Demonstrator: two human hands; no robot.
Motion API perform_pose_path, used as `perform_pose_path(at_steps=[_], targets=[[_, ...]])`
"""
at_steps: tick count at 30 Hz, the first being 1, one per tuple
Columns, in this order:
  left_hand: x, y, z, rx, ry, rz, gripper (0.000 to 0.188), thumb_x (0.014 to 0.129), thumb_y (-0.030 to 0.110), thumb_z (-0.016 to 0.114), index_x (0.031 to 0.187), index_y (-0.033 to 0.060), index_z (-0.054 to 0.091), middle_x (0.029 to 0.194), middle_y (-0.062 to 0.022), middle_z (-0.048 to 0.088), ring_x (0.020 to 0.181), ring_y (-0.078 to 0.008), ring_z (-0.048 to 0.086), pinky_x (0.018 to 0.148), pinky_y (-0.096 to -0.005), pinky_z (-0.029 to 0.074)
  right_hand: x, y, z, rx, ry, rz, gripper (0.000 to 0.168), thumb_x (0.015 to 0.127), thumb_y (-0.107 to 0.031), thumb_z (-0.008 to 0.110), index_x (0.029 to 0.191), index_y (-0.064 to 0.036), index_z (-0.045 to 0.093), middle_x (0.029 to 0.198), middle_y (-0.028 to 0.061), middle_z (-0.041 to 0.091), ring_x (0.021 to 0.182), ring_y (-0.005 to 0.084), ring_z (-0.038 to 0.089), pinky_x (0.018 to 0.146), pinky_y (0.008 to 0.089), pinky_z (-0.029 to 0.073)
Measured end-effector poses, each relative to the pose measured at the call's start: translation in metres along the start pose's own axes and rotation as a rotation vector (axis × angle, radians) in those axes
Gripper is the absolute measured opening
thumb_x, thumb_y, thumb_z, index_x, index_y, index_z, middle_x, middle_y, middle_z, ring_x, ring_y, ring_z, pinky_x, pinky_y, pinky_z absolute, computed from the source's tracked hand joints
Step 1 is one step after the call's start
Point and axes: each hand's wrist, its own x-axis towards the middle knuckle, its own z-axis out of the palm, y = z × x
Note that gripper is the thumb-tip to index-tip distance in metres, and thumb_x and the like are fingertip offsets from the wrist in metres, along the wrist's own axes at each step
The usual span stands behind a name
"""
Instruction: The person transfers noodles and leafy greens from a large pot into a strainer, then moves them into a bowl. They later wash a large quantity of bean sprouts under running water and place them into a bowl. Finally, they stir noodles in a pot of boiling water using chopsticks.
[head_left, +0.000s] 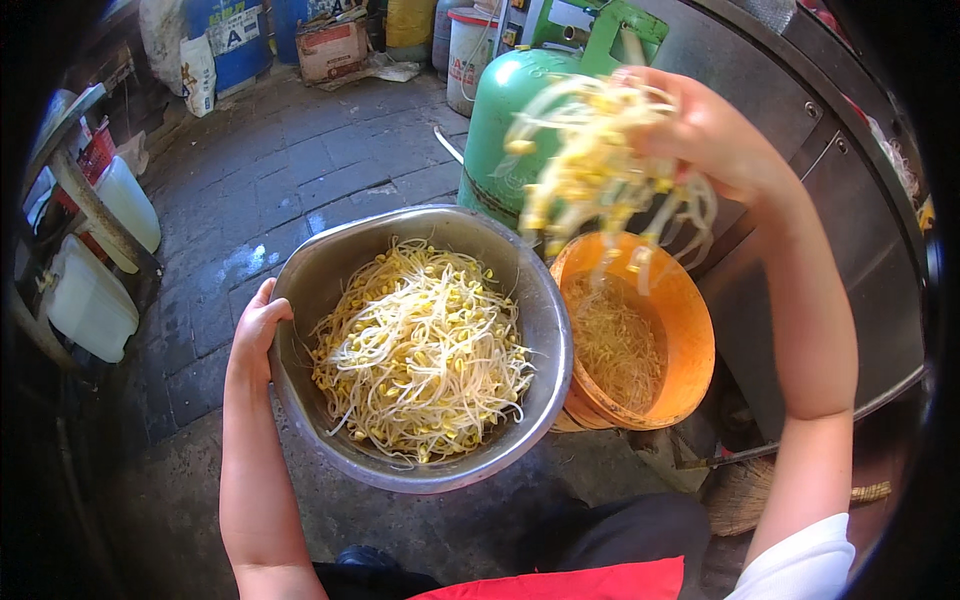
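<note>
My left hand (260, 322) grips the left rim of a steel basin (551, 352), thumb over the edge. Inside the basin lies a heap of bean sprouts (427, 345) with yellow heads and white stems. My right hand (686, 131) is raised at the upper right, closed on a loose bunch of bean sprouts (600, 165) that dangles above an orange bucket (686, 330). The bunch looks blurred. More sprouts (619, 345) sit in water in the bucket, which stands against the basin's right side in this view.
A green gas cylinder (487, 112) stands behind the bucket. Steel panels (855, 247) line the right side, with a straw broom (739, 499) low beside them. White plastic jugs (90, 300) are at the left. A blue drum (240, 45) and a cardboard box (332, 51) stand on the far brick floor (315, 150).
</note>
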Motion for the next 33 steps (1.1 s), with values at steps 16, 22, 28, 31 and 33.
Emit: perform_pose_path(at_steps=[16,22,28,31,33], targets=[[-0.005,0.002,0.007,0.068,0.05,-0.021,0.045,0.065,-0.003,0.04,0.108,0.0046,0.046,0.085,-0.0051,0.054,0.071,-0.0134,0.052,0.061,-0.0238,0.044,0.006,0.138,0.049,-0.081,-0.267,0.095,0.034,0.075,-0.024,0.063,0.102,-0.004,0.054,0.103,0.0089,0.055,0.096,0.0167,0.052,0.086,0.03,0.041],[0.007,-0.004,-0.005,0.125,0.009,-0.017,0.043,0.065,-0.005,0.039,0.106,0.004,0.047,0.085,-0.0051,0.054,0.071,-0.0134,0.053,0.062,-0.0231,0.045,-0.103,0.31,0.056,-0.448,-0.44,0.644,0.102,0.058,-0.057,0.066,0.135,-0.018,0.012,0.137,0.0244,0.002,0.126,0.0356,0.015,0.101,0.04,0.021],[0.006,-0.003,-0.002,0.065,0.054,-0.03,0.042,0.064,-0.007,0.038,0.104,0.004,0.045,0.083,-0.0075,0.055,0.07,-0.0158,0.055,0.062,-0.0236,0.046,-0.119,0.327,0.11,-0.464,-0.652,0.654,0.111,0.049,-0.056,0.071,0.135,-0.019,0.011,0.134,0.0303,0.006,0.12,0.0388,0.028,0.096,0.0376,0.03],[0.007,-0.001,-0.003,0.042,0.051,-0.023,0.042,0.064,-0.007,0.038,0.104,0.0041,0.045,0.083,-0.0078,0.055,0.07,-0.016,0.055,0.062,-0.0242,0.047,-0.118,0.31,0.123,-0.636,-0.652,0.543,0.086,0.054,-0.037,0.072,0.128,-0.017,0.032,0.13,0.0286,0.022,0.102,0.0383,0.047,0.085,0.0379,0.041],[0.004,-0.001,0.001,0.015,0.074,-0.025,0.042,0.064,-0.007,0.038,0.104,0.0042,0.044,0.083,-0.0077,0.054,0.069,-0.0158,0.055,0.061,-0.0245,0.047,-0.121,0.318,0.124,-0.663,-0.621,0.468,0.07,0.058,-0.028,0.069,0.122,-0.015,0.044,0.127,0.0261,0.03,0.097,0.0365,0.051,0.081,0.0378,0.043]])
